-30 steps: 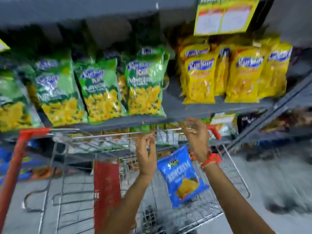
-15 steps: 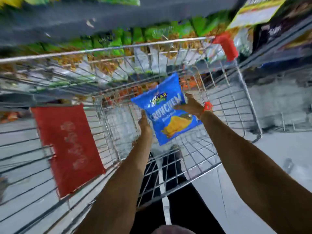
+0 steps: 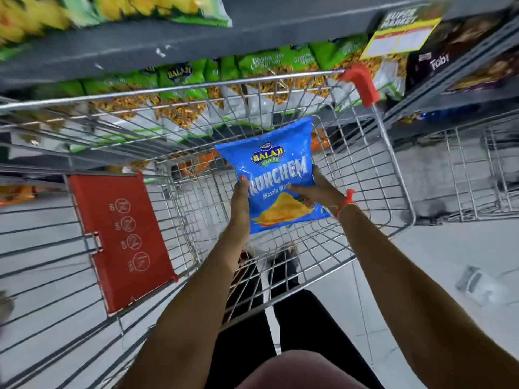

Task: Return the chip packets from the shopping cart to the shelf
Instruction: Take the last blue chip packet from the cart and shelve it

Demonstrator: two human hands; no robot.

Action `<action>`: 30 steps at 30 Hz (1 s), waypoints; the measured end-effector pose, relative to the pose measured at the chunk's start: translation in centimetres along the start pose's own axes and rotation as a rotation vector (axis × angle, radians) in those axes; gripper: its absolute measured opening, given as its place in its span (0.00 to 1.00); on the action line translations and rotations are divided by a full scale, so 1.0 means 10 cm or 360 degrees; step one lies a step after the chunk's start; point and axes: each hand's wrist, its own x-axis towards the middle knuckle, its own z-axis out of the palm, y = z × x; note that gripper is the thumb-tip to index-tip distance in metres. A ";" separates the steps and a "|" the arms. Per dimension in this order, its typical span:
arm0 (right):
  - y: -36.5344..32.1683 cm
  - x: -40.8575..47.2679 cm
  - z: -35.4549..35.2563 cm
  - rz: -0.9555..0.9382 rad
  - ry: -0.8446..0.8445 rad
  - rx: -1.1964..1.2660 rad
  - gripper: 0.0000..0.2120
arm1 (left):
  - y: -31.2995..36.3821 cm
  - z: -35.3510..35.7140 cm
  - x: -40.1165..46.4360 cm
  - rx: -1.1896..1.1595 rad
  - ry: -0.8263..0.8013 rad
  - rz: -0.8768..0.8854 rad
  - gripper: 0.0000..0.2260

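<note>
Both hands hold one blue packet (image 3: 276, 178) inside the wire cart (image 3: 387, 153), lifted clear of the cart's floor. The left hand (image 3: 240, 197) grips the packet's left edge, fingers closed along it with a red-painted nail showing at the top. The right hand (image 3: 317, 189) clasps the right edge, thumb laid across the printed front and the other fingers behind; a red band (image 3: 346, 202) circles that wrist. The packet stands roughly upright, its top leaning slightly away toward the shelves, print facing the camera: "BALAJI WAFERS" and "CRUNCHEM" partly covered by the hands.

The cart's far rim carries a red corner cap (image 3: 361, 85) at the right. On the left, a red flap (image 3: 120, 240) with printed symbols hangs in the folded child seat. Through the cart's floor wires show dark trouser legs and feet on a pale floor (image 3: 351, 318).

Beyond the cart, the grey shelf (image 3: 196, 43) holds green packets (image 3: 182, 77) on the level just behind the rim, and yellow-and-green packets (image 3: 112, 7), blurred, on the level above. At the far right a yellow price tag (image 3: 404, 37) hangs from the shelf edge, with dark packets (image 3: 455, 60) beside it. A second wire cart (image 3: 477, 169) stands to the right, well apart from the hands.
</note>
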 end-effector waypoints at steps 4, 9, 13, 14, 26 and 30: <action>-0.46 -0.52 -0.02 -0.0366 -0.0043 0.0018 0.24 | 0.42 0.06 -0.29 0.0073 0.0031 0.0114 0.22; -1.04 -1.27 -0.13 -0.0814 0.0086 0.0065 0.22 | 1.06 0.24 -0.78 0.0104 -0.0080 0.0430 0.14; -1.56 -1.88 -0.26 -0.1108 0.0197 0.0211 0.19 | 1.68 0.49 -1.26 0.0138 -0.0241 0.0773 0.17; -1.67 -2.01 -0.29 -0.1168 0.0210 0.0239 0.20 | 1.81 0.56 -1.37 0.0147 -0.0304 0.0856 0.18; -3.06 -3.40 -0.85 -0.2013 0.0531 0.0602 0.20 | 3.47 1.37 -2.75 0.0492 -0.0983 0.1792 0.20; -3.52 -3.54 -1.07 -0.2145 0.0591 0.0695 0.19 | 3.92 1.69 -2.95 0.0465 -0.1057 0.1909 0.26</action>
